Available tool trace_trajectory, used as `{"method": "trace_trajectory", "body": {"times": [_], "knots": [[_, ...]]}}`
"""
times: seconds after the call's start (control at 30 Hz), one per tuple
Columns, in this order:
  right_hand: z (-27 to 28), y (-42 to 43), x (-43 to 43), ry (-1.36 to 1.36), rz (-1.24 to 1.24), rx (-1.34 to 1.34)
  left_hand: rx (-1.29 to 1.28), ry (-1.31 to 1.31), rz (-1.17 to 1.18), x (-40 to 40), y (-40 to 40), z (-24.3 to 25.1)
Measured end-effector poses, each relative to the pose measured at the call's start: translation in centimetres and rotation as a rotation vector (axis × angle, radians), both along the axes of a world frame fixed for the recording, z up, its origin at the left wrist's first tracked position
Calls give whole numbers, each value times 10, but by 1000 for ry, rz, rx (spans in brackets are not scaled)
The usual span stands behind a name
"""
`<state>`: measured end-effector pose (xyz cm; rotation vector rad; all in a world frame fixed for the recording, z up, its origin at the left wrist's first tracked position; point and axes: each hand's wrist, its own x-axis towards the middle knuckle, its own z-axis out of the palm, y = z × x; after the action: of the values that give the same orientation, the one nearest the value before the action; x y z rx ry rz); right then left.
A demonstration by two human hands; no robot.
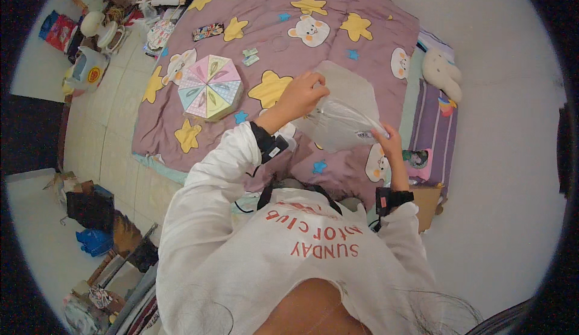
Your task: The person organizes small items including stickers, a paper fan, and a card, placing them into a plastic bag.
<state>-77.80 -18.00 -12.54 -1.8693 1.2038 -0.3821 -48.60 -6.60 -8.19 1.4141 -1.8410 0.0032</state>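
A translucent plastic bag (334, 124) is stretched between my two hands above the bed. My left hand (304, 94) pinches the bag's upper left edge between thumb and fingers. At the lower right, my right hand (390, 142) grips the bag's other edge, close to some small dark print. The bag looks flat, and its side towards the right hand is creased and shiny. Left of my left hand, an octagonal box set (210, 87) of pastel wedge-shaped sections sits on the purple quilt (264, 142).
Small pale green packets (249, 57) and a colourful patterned pouch (208, 31) lie on the quilt. A plush toy (441, 74) rests by the wall at right. Household clutter lines the tiled floor (120, 122) at left, including a white plastic bag (90, 70).
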Motion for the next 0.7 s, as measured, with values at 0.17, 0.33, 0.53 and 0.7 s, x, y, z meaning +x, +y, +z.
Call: {"method": "trace_trajectory", "body": {"times": [0.17,0.33,0.53,0.7], "knots": [[26,12,14,59,28,-303,1,68,116,4,-7,-23],[24,17,23,108,-72,-344,99,178,88,-5,-5,-25],[32,26,50,20,-72,-129,142,231,51,-8,-3,-42],[35,29,63,67,31,-131,183,273,73,-4,5,-38]]}}
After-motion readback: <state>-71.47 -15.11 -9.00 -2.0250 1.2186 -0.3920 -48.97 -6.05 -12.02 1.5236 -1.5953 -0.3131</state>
